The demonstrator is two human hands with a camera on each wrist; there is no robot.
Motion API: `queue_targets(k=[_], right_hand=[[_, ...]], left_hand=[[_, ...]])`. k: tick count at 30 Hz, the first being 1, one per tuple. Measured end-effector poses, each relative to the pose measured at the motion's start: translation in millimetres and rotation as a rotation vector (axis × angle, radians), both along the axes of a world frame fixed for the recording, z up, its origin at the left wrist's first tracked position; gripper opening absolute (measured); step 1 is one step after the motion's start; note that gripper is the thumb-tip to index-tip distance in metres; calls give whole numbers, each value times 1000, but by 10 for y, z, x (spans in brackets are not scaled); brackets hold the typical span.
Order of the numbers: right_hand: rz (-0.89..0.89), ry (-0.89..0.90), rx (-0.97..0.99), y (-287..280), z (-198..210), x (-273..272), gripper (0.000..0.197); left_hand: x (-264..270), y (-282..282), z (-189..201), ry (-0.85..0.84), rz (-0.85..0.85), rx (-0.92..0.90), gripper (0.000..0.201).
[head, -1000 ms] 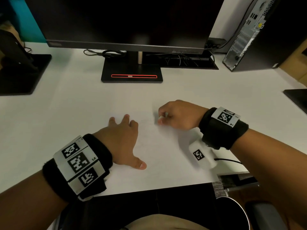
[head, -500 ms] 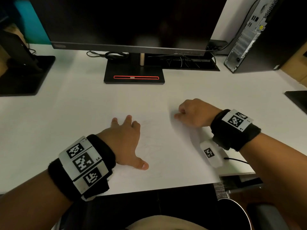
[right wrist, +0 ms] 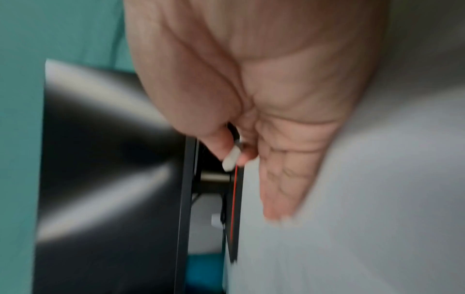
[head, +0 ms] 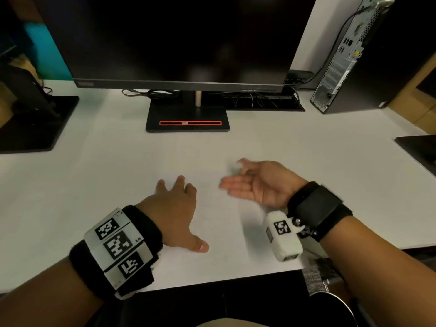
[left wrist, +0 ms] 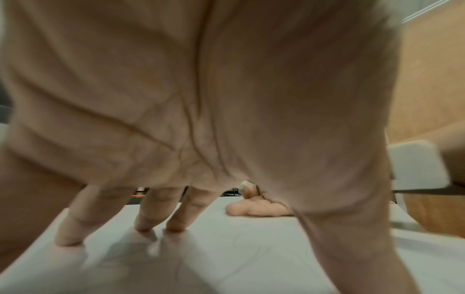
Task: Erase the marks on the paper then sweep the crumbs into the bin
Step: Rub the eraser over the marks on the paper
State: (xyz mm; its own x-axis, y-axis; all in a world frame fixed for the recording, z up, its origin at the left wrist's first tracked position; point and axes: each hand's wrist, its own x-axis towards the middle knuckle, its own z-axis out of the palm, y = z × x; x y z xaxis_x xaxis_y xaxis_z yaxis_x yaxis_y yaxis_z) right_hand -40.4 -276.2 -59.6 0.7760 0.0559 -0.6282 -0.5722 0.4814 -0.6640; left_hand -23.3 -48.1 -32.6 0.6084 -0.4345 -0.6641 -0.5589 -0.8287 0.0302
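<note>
While the left hand [head: 173,213] is lying flat with fingers [left wrist: 176,214] spread, pressing down the paper [head: 226,234] near the tabletop's [head: 94,175] front edge, the right hand [head: 257,185] is sitting just past it, on its side with the palm turned up. Its outer fingers are stretching out straight, and thumb and forefinger are pinching a small white eraser [right wrist: 231,158]. Further back, a monitor [head: 179,38] is standing dark.

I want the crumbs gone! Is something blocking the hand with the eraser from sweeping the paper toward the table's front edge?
Nothing visible does. The right hand, pinching the eraser, stands edge-down on the paper; only bare paper lies between it and the near edge of the desk. Crumbs are too small to see.
</note>
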Motion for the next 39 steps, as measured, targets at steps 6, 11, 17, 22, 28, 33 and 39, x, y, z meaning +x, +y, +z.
queue_targets(k=[6, 11, 17, 22, 28, 33, 39], right_hand=[[-618, -280, -37, -377, -37, -50, 22], [-59, -140, 53, -50, -54, -195, 30], [-506, -189, -214, -340, 90, -75, 19], [159, -213, -605, -192, 223, -375, 23], [834, -294, -1163, -57, 279, -614, 34], [802, -296, -1336, -108, 202, -617, 37], [895, -373, -1299, 148, 190, -700, 43]], left_hand=[[6, 0, -1, -2, -5, -1, 136], [1, -3, -2, -6, -11, 10, 136], [8, 43, -22, -1, 3, -5, 139], [64, -40, -23, -33, 32, 50, 141], [295, -129, 20, -66, 47, 112, 155], [296, -122, 19, -45, -31, -2, 136], [267, -90, -16, 53, -91, -73, 106]])
